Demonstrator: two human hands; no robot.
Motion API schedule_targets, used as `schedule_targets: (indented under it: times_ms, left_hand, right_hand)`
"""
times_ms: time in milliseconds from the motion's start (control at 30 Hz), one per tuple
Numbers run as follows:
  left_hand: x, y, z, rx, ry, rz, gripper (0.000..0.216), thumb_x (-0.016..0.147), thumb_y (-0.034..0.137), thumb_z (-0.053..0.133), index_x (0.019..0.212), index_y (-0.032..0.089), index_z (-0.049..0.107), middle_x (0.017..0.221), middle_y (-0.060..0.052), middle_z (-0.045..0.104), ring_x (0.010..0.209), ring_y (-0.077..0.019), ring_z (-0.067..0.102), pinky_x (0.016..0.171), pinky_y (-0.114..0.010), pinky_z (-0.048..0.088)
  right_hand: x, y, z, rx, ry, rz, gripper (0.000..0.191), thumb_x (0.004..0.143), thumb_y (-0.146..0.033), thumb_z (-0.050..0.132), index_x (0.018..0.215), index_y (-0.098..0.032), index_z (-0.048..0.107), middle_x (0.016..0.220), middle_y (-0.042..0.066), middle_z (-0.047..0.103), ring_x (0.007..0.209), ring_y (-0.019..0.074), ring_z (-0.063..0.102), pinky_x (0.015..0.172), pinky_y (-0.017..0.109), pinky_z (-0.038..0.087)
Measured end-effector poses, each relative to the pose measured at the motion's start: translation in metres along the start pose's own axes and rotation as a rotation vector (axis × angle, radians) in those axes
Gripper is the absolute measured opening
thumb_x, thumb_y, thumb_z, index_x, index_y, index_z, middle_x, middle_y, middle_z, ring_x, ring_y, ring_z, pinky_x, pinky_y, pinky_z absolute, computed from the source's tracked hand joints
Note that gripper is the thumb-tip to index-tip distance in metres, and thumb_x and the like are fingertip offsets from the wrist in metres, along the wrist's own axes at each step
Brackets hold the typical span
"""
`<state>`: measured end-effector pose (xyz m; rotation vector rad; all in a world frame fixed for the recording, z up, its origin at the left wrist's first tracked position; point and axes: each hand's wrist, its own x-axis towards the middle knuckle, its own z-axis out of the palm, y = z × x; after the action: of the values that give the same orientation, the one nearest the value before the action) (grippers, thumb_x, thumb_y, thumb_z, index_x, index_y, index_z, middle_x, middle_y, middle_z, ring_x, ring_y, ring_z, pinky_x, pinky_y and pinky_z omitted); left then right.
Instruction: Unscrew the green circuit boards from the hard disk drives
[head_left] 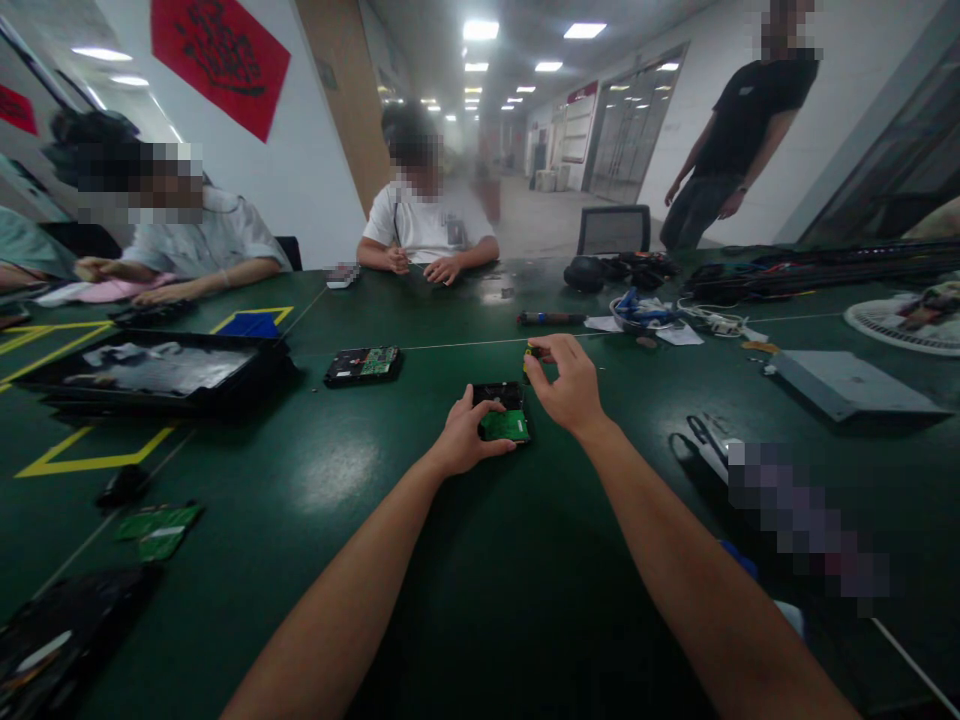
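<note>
A black hard drive with a green circuit board (504, 426) lies on the green table in front of me. My left hand (466, 436) grips it from the left, with thumb and fingers at its near and far sides. Over its right edge, my right hand (568, 385) pinches a small yellow-and-black screwdriver (529, 364) between thumb and fingers. The screwdriver stands roughly upright; its tip is too small to make out. Farther left on the table lies a second hard drive (364, 366) with its board facing up.
A black tray (157, 370) stands at left, near loose green circuit boards (161, 528). Behind my right hand lie a dark pen-shaped tool (553, 318) and a bowl (643, 310). A grey metal box (855, 384) is at right. Several people are across the table and beyond.
</note>
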<state>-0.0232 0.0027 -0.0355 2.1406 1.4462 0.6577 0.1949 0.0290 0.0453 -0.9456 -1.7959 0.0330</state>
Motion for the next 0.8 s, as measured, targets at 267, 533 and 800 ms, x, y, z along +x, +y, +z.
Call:
schedule_targets:
  times_ms: [267, 533, 800]
  left_hand:
    - [0.0002, 0.0005, -0.0013, 0.011, -0.013, -0.005, 0.073, 0.073, 0.059, 0.085, 0.135, 0.028, 0.061, 0.172, -0.017, 0.016, 0.157, -0.0434, 0.018, 0.121, -0.058, 0.027]
    - [-0.0016, 0.0056, -0.0039, 0.010, -0.009, -0.006, 0.070, 0.074, 0.056, 0.085, 0.134, 0.029, 0.062, 0.171, -0.016, 0.018, 0.158, -0.0432, 0.016, 0.121, -0.058, 0.027]
    - [-0.0013, 0.0058, -0.0044, 0.023, -0.001, 0.006, 0.070, 0.074, 0.055, 0.086, 0.134, 0.028, 0.062, 0.170, -0.017, 0.022, 0.157, -0.0433, 0.018, 0.120, -0.057, 0.029]
  right_hand:
    - [-0.0001, 0.0020, 0.0015, 0.029, 0.012, 0.058, 0.020, 0.094, -0.031, 0.063, 0.112, -0.024, 0.060, 0.108, 0.009, 0.069, 0.092, 0.0250, 0.068, 0.085, 0.045, 0.059]
    - [-0.0003, -0.0022, 0.0007, -0.001, -0.001, 0.013, 0.019, 0.095, -0.028, 0.059, 0.114, -0.025, 0.062, 0.111, 0.010, 0.068, 0.097, 0.0260, 0.068, 0.088, 0.046, 0.059]
    - [0.0014, 0.0027, 0.0009, -0.018, -0.011, 0.019, 0.016, 0.095, -0.034, 0.063, 0.106, -0.024, 0.062, 0.103, 0.008, 0.069, 0.092, 0.0257, 0.068, 0.085, 0.045, 0.059]
